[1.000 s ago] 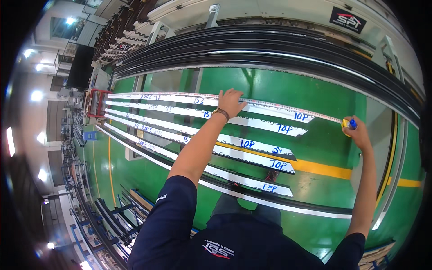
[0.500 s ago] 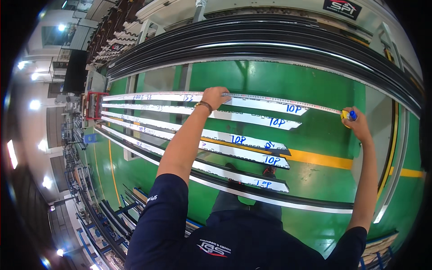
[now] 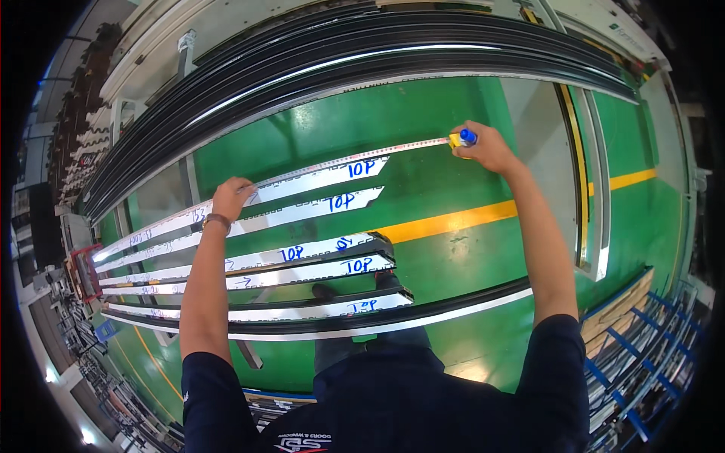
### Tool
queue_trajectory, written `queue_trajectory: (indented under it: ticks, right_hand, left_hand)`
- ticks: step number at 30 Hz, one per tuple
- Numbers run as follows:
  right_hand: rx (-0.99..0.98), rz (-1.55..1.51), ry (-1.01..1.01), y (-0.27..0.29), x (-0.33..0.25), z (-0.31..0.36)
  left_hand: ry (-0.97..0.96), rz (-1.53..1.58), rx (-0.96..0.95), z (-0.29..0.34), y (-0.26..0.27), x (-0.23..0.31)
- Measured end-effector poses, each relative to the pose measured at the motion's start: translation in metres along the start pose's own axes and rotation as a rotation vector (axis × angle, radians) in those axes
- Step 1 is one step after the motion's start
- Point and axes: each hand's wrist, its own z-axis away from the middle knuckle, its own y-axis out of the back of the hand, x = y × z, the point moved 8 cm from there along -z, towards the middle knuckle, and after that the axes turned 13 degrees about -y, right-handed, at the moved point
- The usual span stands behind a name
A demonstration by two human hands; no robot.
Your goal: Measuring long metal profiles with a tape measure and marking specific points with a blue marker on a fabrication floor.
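My right hand [image 3: 491, 149] is closed round a yellow tape measure [image 3: 455, 143], with a blue-capped marker [image 3: 468, 137] held against it. The drawn-out tape blade [image 3: 411, 144] runs left from its case along the farthest white-filmed profile [image 3: 313, 178], reaching past that bar's angled right end. Farther along the same bar, my left hand [image 3: 231, 198] is closed with its fingertips pressing the blade to the profile. Nearer me lie several similar profiles, among them a white strip [image 3: 302, 212] with blue handwriting and a slanted end.
Beyond the hands, a stack of long black profiles [image 3: 362, 64] crosses the view. A dark profile with a white side [image 3: 453, 308] lies closest to my body. On the green floor [image 3: 468, 260] runs a yellow line [image 3: 445, 221]. A blue rack [image 3: 634, 377] stands at lower right.
The view has swung to the right, so the bars and both hands appear farther left. Against the profile, both hands keep about the same places, and the tape blade stays stretched between them.
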Motion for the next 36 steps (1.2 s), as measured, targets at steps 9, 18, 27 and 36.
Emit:
queue_trajectory:
  ticks: [9,18,27,36]
  right_hand:
    - [-0.025,-0.048,-0.062,-0.0053,0.0109,-0.0033]
    - [-0.031,-0.049,-0.052,-0.0053,0.0094,0.0012]
    - [-0.032,-0.044,-0.049,-0.0049,0.0097,0.0023]
    - [-0.028,-0.013,-0.05,-0.0048,0.008,0.0011]
  left_hand:
    - [0.033,0.017,-0.006,-0.0008,-0.0035,-0.0049]
    - [0.013,0.007,0.036,-0.0002,-0.0028,-0.0043]
    - [0.039,0.007,0.021,0.0002,-0.004,-0.005]
    - [0.049,0.01,0.022,0.0002,-0.0032,-0.0043]
